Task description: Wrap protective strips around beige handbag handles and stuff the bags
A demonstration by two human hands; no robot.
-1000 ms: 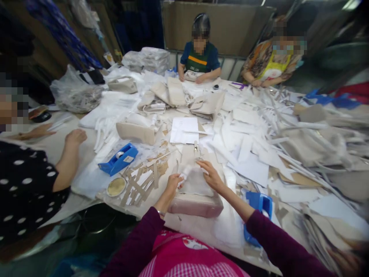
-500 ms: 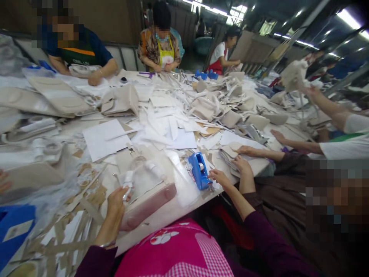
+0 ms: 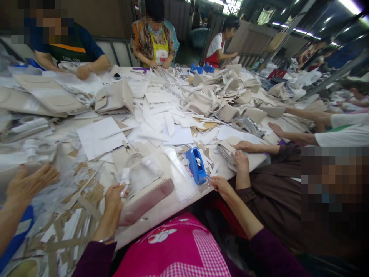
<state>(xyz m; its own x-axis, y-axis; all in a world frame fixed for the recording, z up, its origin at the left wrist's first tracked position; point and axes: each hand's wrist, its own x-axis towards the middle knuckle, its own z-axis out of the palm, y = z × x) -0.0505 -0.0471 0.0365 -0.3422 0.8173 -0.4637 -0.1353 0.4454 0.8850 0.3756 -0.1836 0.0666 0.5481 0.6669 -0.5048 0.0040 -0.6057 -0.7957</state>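
On the table's near edge lies a beige handbag [image 3: 144, 198], its base turned toward me. My left hand [image 3: 113, 198] is closed around a handle end wrapped in white material [image 3: 125, 177], at the bag's left side. To the bag's right stands a blue tape dispenser [image 3: 196, 166]. At its front cutting edge my right hand [image 3: 220, 184] is pinched on the end of the tape; the clear strip itself is hard to make out. Clear plastic film [image 3: 181, 188] lies between the bag and the dispenser.
A co-worker's hand [image 3: 33, 182] reaches in at the left over another bag. At right, a co-worker's hands hold a beige bag [image 3: 227, 152]. Paper scraps [image 3: 66, 231] lie at lower left, white sheets [image 3: 100, 136] farther back, and heaped bags [image 3: 207, 102] beyond.
My right hand has drawn down close against the dispenser's front, its fingers closing together. My left hand keeps its hold. A co-worker's hand has come in from the left; the raised bag at right has gone down.
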